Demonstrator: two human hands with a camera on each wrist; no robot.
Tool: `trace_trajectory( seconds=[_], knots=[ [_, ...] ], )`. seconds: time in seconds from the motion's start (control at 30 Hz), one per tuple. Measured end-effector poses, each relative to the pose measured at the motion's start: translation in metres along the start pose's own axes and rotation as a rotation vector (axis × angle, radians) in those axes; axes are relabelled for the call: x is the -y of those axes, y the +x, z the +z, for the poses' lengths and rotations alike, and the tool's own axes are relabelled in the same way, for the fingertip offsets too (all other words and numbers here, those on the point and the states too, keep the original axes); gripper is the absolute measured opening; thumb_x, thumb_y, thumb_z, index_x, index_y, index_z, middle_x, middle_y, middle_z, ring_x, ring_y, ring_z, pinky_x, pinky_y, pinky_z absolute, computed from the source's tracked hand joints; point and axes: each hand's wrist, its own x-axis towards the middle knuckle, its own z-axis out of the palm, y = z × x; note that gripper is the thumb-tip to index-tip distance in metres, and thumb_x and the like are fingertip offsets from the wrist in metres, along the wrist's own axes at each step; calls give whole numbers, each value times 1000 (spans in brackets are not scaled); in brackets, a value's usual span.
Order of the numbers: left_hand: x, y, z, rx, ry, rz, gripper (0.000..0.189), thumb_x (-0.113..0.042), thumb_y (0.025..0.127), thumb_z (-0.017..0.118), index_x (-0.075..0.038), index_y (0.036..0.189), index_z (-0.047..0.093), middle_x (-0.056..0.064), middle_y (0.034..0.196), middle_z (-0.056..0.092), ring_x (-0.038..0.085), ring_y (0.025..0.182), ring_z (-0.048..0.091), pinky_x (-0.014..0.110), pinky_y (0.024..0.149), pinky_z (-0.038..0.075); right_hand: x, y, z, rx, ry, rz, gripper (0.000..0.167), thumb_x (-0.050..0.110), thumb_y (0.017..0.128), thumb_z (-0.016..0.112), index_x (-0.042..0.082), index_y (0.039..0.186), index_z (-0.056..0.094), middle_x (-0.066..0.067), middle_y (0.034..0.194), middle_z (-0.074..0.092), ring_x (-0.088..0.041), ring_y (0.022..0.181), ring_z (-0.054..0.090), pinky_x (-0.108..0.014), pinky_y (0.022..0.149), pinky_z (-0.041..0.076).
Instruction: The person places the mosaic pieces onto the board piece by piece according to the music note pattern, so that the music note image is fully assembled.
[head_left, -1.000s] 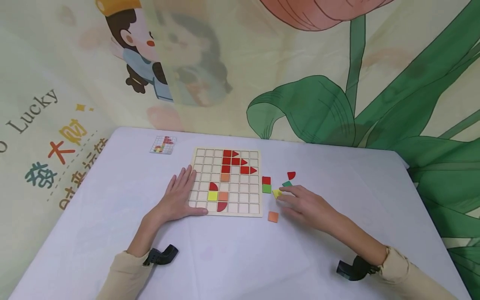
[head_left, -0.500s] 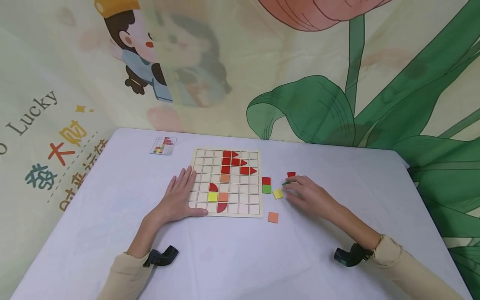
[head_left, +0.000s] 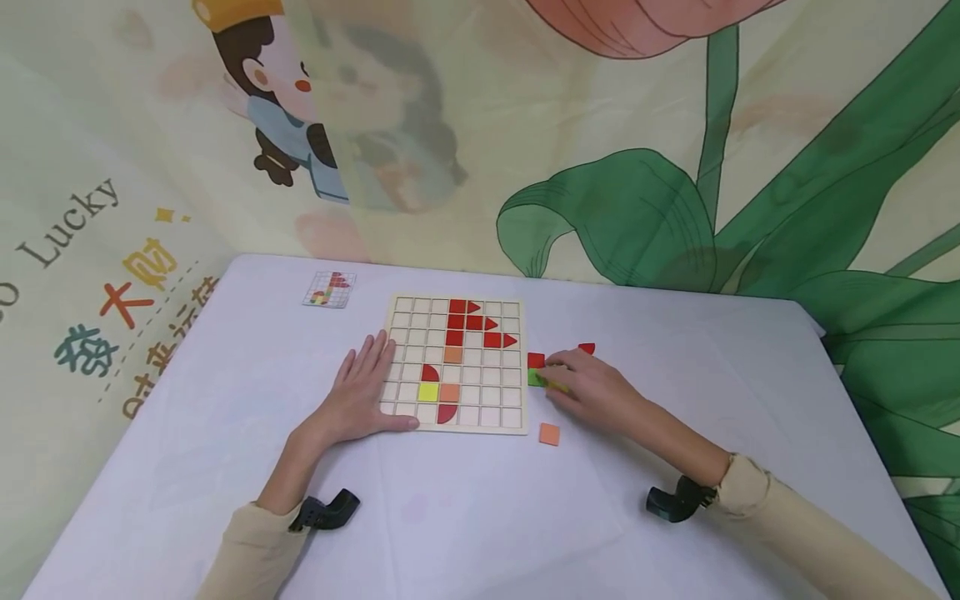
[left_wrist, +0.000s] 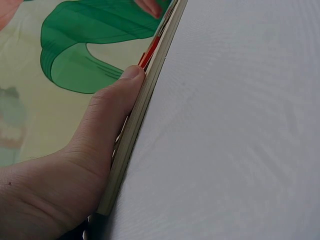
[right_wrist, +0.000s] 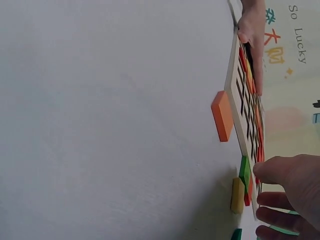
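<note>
My left hand [head_left: 350, 398] lies with straight fingers along the left edge of a wooden grid board [head_left: 487, 415] in the head view. Its thumb rests on the board's near edge, also seen in the left wrist view. Red, yellow and orange tiles sit in some cells. To the right of the board, my right hand [head_left: 592, 382] hovers over a green square tile [right_wrist: 244, 170], thumb and fingers apart. A red square tile [head_left: 536, 360] is just beyond the green one. A yellow square tile [right_wrist: 237, 195] lies under the hand, partly hidden in the head view.
An orange square tile [head_left: 549, 434] lies near the board's near right corner. A red quarter-round tile [head_left: 587, 347] and a teal piece [right_wrist: 237, 234] lie farther right. A small pattern card [head_left: 330, 289] is at the table's back left.
My right hand moved from the yellow tile toward the red quarter-round and teal pieces, then back left over the green tile. My left hand stayed on the board.
</note>
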Motion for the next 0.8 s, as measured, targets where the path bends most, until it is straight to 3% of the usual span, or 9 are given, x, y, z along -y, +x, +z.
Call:
trace_trajectory(
  seconds=[0.37,0.63,0.8],
  knots=[
    [0,1,-1,8,1,-4,126,-60,69,77,2,154,7,17,164,-3,37,152,-4,57,121,-1,-21,9,-10,5,25,94,32,14,86,73,10,118,70,-9,120,65,-26,112,59,-39,90,55],
    [-1,0,-1,5,0,1,126,-59,69,78,3,154,8,19,164,-2,39,152,-3,57,121,-1,-20,22,-6,80,34,-7,28,12,89,69,14,117,72,-8,121,65,-25,114,60,-37,90,56],
    [-1,-1,-1,4,12,3,127,-59,69,78,3,154,7,19,164,-1,39,152,-3,58,121,0,-19,35,-3,102,-24,6,28,16,87,72,12,115,73,-7,115,68,-23,107,62,-33,86,57]
  ],
)
